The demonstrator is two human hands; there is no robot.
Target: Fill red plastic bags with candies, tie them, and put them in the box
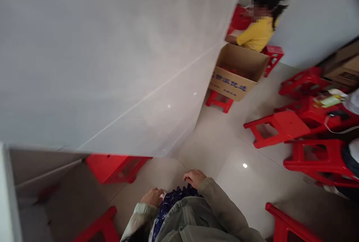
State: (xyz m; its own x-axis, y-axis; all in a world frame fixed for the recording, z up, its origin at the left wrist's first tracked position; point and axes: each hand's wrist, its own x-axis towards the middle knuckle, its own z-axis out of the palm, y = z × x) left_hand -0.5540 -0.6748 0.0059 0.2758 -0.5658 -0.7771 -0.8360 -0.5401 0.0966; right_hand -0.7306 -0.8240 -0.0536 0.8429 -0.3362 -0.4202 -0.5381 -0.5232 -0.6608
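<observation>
My left hand (153,196) and my right hand (194,178) are low in the view, close to my body, both with fingers curled. Each rests on a dark blue patterned cloth (171,201) that lies between them against my grey-green jacket (193,219). The fingertips seem to pinch the cloth's edge, but the picture is blurred and tilted.
A big white table top (112,58) fills the left. Several red plastic stools (276,126) stand on the tiled floor at right and under the table (116,167). Far off, a person in a yellow top (256,32) sits by an open cardboard box (238,72).
</observation>
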